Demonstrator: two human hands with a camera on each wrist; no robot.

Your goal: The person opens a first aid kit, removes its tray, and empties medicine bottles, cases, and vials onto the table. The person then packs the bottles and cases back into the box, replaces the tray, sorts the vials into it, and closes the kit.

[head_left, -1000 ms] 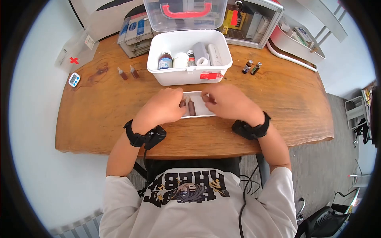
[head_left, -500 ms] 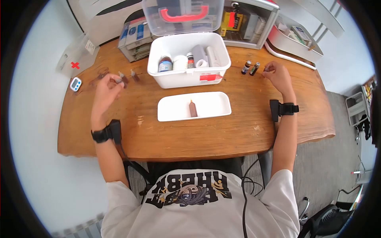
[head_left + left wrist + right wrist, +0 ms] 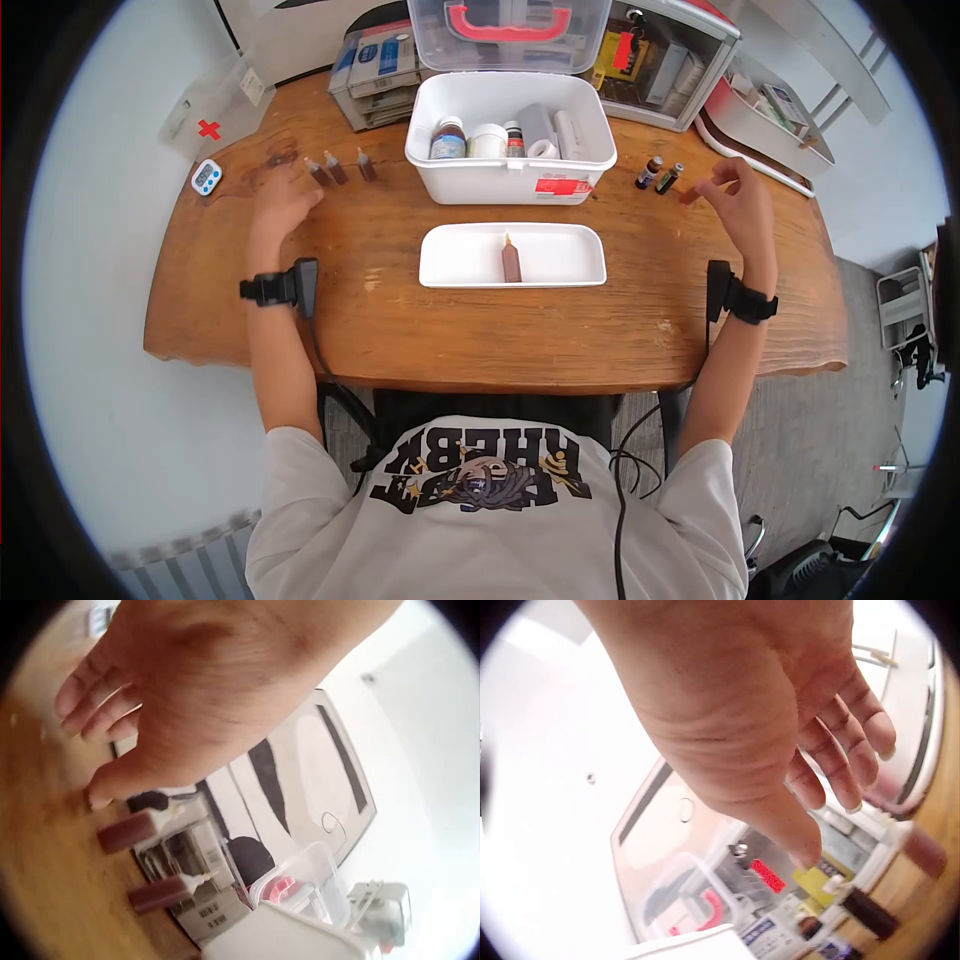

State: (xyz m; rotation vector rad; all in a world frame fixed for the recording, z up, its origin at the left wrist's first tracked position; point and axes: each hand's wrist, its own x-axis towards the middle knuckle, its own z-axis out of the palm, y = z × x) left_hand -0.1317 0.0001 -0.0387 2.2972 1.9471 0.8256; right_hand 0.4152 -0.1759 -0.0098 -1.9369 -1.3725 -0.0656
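- The left hand [image 3: 281,203], fingers relaxed and spread, rested by 3 brown vials [image 3: 340,168] at 10 o'clock on the surface [image 3: 620,320].
- The right hand [image 3: 737,203] pinched a small brown vial [image 3: 689,196] at 2 o'clock, beside 2 dark bottles [image 3: 660,175].
- 1 vial [image 3: 511,260] lay in the white tray [image 3: 460,270].

Warm brown wooden table [image 3: 620,330] with a smooth, faintly glossy grain; at mid-frame, a shallow white plastic tray [image 3: 580,268], glossy. Above it, a white plastic box [image 3: 500,180] with clear lid [image 3: 440,40].

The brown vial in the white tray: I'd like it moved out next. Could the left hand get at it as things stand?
Probably yes: the brown vial lies alone in the open white tray, with bare tabletop between it and the left hand.
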